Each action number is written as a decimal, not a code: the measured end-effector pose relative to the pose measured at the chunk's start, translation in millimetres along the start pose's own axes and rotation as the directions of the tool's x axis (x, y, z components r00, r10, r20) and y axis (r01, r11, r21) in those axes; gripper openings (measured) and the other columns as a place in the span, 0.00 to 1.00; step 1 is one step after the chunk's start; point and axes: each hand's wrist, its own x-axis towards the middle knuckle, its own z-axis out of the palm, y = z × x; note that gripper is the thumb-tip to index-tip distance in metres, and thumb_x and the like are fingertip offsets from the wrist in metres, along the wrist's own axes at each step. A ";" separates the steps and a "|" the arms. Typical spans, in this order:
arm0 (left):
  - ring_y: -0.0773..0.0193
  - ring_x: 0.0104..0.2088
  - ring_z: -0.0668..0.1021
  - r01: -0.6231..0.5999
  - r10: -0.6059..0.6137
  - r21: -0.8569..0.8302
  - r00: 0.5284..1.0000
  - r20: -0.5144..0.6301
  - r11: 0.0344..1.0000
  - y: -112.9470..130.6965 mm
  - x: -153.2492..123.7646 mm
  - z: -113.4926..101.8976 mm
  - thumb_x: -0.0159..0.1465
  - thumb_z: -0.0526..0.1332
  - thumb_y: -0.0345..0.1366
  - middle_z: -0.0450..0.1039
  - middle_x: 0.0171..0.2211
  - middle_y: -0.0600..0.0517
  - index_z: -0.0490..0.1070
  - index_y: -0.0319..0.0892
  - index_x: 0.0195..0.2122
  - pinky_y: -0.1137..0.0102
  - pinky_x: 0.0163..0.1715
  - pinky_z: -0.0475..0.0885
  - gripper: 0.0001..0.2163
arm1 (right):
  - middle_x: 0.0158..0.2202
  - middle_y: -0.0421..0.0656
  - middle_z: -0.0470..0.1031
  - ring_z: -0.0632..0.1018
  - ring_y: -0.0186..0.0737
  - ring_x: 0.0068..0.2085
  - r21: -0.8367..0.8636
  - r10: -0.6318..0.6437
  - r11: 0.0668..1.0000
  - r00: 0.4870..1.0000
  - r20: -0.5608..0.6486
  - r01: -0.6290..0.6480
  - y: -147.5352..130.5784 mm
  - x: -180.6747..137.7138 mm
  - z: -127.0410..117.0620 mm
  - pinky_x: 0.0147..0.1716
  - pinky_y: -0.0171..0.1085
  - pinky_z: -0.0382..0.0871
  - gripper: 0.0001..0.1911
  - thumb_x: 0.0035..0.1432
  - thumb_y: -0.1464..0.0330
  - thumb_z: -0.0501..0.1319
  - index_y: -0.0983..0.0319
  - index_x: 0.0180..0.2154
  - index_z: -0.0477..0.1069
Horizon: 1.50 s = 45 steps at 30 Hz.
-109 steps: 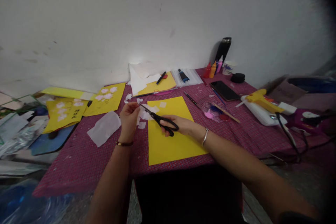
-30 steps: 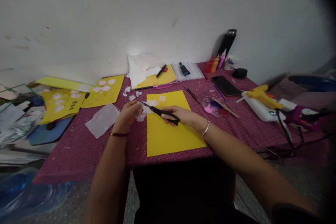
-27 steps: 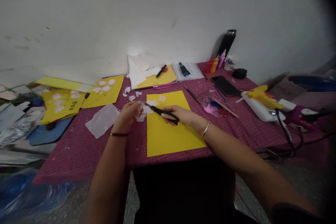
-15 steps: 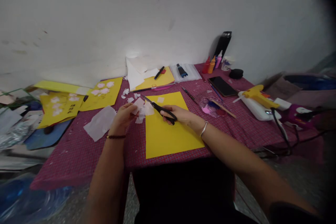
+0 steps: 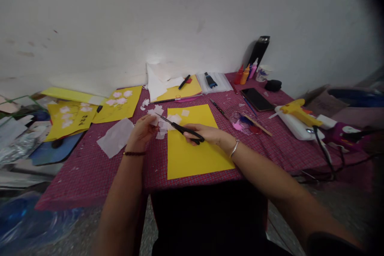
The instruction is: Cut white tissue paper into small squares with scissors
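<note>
Scissors (image 5: 180,129) sit in the right hand (image 5: 204,133), fingers curled around the handles above the yellow sheet (image 5: 195,158). Left hand (image 5: 142,131) is pinching some white paper (image 5: 153,120). A second ago it hung below the fingertips, now it's poking up by the blade tips. Can't make out where it ends and the scraps (image 5: 161,134) start. Right wrist hides part of the sheet's edge.

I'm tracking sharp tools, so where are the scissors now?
In the head view, the scissors are near the centre, in the right hand over the yellow sheet, blades pointing toward the left hand.
</note>
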 end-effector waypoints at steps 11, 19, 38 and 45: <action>0.73 0.15 0.65 0.026 -0.032 0.106 0.998 0.055 0.994 -6.1 -1.3 10.4 0.47 0.69 0.34 0.64 0.16 0.58 0.68 0.40 0.19 0.77 0.14 0.61 0.10 | 0.25 0.34 0.65 0.65 0.25 0.21 -0.031 0.030 0.999 0.998 -0.049 -0.032 0.7 2.5 2.9 0.18 0.28 0.59 0.29 0.48 0.48 0.68 0.64 0.40 0.66; 0.74 0.14 0.65 0.021 -0.028 0.145 0.999 0.045 0.989 -8.4 2.7 7.8 0.45 0.70 0.35 0.64 0.15 0.58 0.68 0.39 0.19 0.76 0.13 0.59 0.10 | 0.23 0.34 0.66 0.65 0.25 0.19 -0.094 0.041 0.994 0.995 -0.094 -0.050 0.5 2.3 2.1 0.17 0.29 0.57 0.22 0.53 0.52 0.67 0.64 0.37 0.68; 0.74 0.19 0.72 -0.017 0.019 0.077 1.000 -0.021 0.997 -9.1 7.1 -3.9 0.45 0.68 0.31 0.72 0.24 0.56 0.71 0.39 0.30 0.79 0.19 0.68 0.11 | 0.26 0.38 0.74 0.74 0.33 0.22 0.403 0.023 0.914 0.997 0.073 -0.050 11.6 2.2 -12.2 0.21 0.32 0.66 0.30 0.50 0.46 0.66 0.62 0.42 0.65; 0.73 0.24 0.75 -0.056 0.059 -0.021 0.987 0.148 0.998 -7.0 -1.6 7.8 0.43 0.68 0.26 0.76 0.39 0.53 0.71 0.44 0.46 0.77 0.21 0.69 0.26 | 0.27 0.40 0.76 0.75 0.33 0.24 0.496 0.070 0.858 0.986 0.151 -0.137 14.6 3.9 -4.9 0.22 0.31 0.66 0.26 0.56 0.49 0.63 0.63 0.44 0.68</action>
